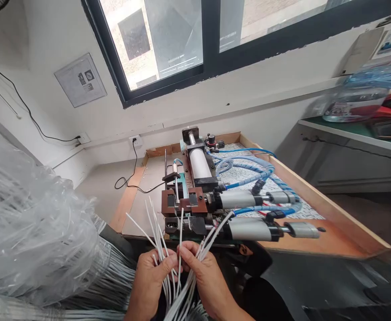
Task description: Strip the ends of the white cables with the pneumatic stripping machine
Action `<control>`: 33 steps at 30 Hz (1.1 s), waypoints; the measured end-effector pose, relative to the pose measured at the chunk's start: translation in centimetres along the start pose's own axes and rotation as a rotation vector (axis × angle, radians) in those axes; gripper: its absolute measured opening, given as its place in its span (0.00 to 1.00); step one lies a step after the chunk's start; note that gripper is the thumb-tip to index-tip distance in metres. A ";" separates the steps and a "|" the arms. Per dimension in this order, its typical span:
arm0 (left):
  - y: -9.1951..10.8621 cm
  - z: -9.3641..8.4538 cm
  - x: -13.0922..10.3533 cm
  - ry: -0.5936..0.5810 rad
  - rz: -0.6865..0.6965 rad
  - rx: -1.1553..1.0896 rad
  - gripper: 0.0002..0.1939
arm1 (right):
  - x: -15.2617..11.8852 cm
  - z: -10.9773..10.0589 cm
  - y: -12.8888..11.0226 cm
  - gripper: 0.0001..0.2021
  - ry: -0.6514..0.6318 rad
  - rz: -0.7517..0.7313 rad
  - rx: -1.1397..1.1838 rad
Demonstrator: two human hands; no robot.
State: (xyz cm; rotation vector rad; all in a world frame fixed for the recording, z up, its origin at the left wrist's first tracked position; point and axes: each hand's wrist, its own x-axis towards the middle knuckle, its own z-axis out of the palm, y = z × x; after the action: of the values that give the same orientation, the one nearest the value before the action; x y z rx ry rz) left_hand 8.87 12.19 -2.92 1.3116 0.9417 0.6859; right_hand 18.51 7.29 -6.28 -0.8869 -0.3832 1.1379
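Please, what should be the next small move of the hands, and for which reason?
Probably the right hand should ease the single wire a little toward the machine. This wire stands nearly upright between the hands, apart from the fanned wires in the left hand, and its tip points at the machine.

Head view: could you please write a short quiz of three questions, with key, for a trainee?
1. True or false: the bare left hand and the bare right hand both hold thin white cables.
2. What stands beyond the hands? A: wooden stool; B: metal machine with silver cylinders; C: yellow bucket.
3. Fill in: clear, wrinkled plastic sheeting is on the person's ____ side.
Key: 1 true; 2 B; 3 left.
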 end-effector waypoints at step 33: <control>-1.7 -0.7 -0.9 0.086 -0.057 -0.148 0.09 | -0.9 -0.7 0.4 0.12 0.079 0.073 0.003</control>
State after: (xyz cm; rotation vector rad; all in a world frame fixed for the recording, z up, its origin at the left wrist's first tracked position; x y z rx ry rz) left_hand 7.65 11.52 -4.43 1.1283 0.9756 0.7579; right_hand 18.36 6.24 -6.82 -0.9472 -0.2861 1.1662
